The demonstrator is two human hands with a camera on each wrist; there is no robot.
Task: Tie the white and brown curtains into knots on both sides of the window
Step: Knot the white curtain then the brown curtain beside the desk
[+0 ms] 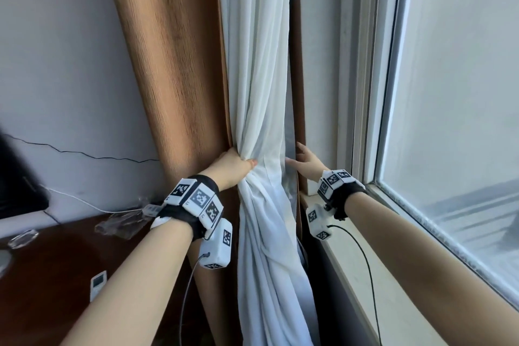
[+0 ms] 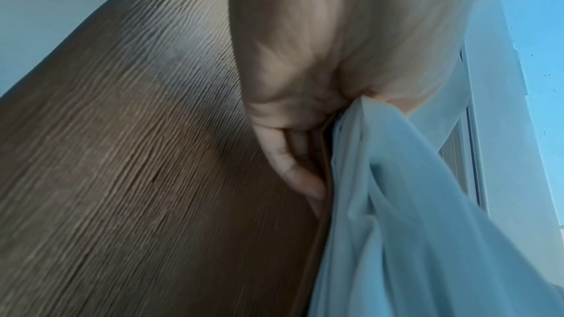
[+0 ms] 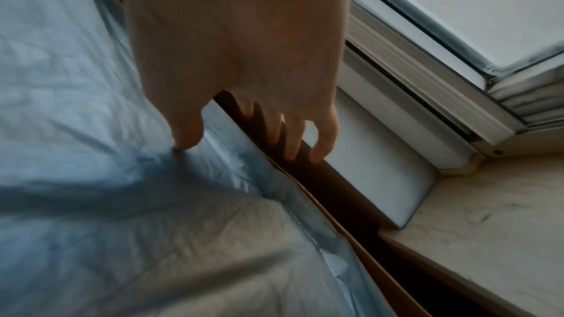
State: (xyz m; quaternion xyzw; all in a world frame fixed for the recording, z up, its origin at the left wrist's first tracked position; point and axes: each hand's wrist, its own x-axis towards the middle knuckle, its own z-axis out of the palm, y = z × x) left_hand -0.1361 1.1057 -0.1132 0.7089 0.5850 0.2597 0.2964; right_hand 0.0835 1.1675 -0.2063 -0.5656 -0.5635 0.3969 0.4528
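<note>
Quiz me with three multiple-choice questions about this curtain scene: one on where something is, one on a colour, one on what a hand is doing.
1. Where does the brown curtain hang relative to the white curtain?
A. left
B. right only
C. below

2. What colour is the bunched fabric in the left hand?
A. red
B. white
C. black

3. How is the right hand?
A. fist
B. holding a cup
C. fingers spread, open

Answers: 1 A, brown fabric shows left of the white; 2 B, the grip gathers white cloth; 3 C, fingers reach toward the curtain's edge.
</note>
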